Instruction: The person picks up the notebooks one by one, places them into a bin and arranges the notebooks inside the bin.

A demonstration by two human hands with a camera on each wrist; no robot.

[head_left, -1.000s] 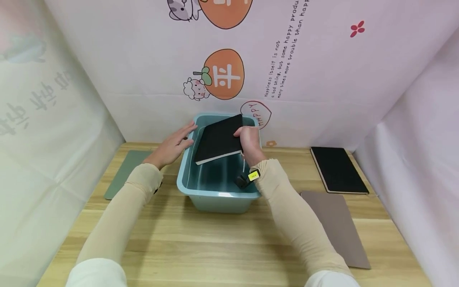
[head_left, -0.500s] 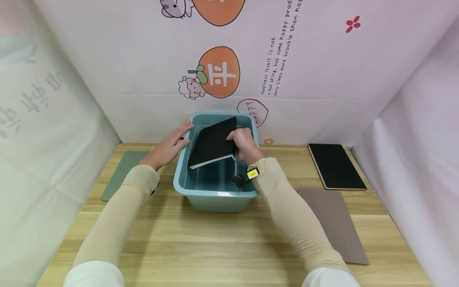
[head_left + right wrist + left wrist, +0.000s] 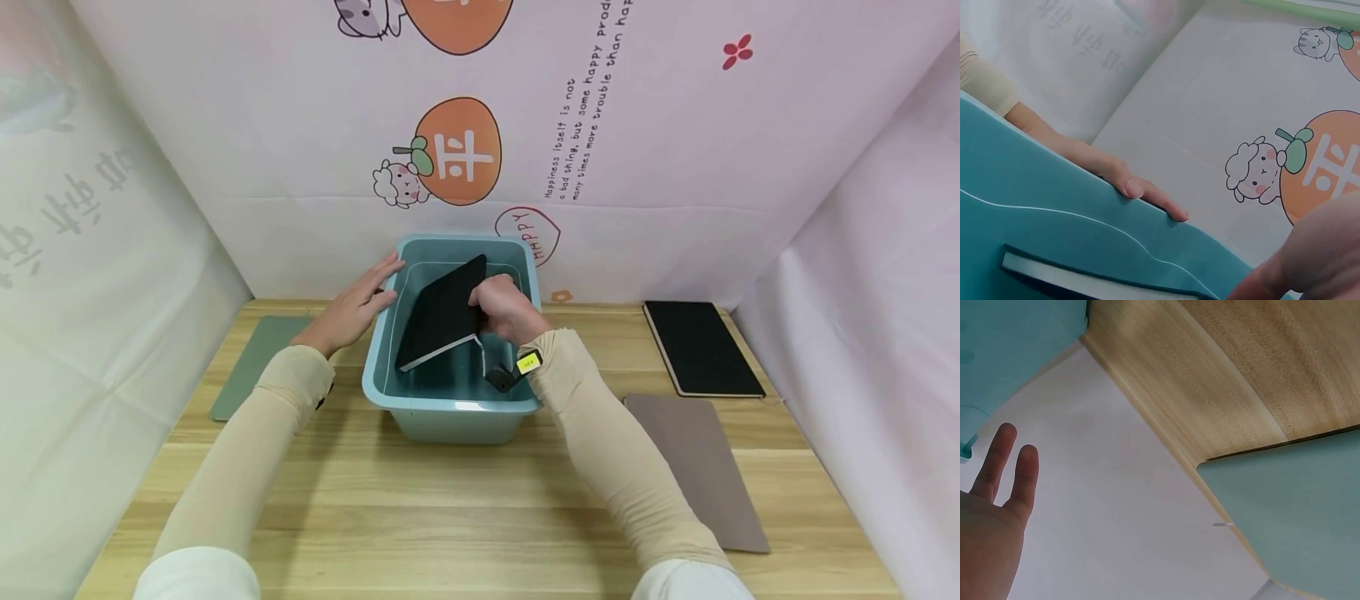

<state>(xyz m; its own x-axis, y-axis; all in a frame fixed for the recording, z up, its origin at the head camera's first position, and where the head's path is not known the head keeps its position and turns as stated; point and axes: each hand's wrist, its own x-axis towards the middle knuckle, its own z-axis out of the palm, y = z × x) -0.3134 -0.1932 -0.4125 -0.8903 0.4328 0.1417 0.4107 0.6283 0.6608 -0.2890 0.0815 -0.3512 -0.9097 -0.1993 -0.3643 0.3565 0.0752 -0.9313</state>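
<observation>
A black notebook [image 3: 442,312] is tilted inside the light blue plastic bin [image 3: 420,403], its right side higher than its left. My right hand [image 3: 510,310] grips it by that side, thumb on the cover; the other fingers are hidden behind. Along the bin's left rim rests my left hand [image 3: 351,312], fingers extended and touching the edge. In the right wrist view the pale page edge of the notebook [image 3: 1085,282] shows below the bin's wall, and the left hand [image 3: 1107,167] lies over the rim. Two straight fingers of the left hand [image 3: 994,519] show in the left wrist view.
On the wooden table [image 3: 420,517], a green notebook [image 3: 255,358] lies left of the bin, partly behind the left forearm. A second black notebook [image 3: 701,348] and a grey-brown notebook [image 3: 697,467] lie at right. A printed cloth wall [image 3: 637,250] stands close behind the bin.
The right hand has lowered the black notebook deeper into the bin, and its tilt has become steeper. The left hand stays on the rim. The head view has shifted slightly.
</observation>
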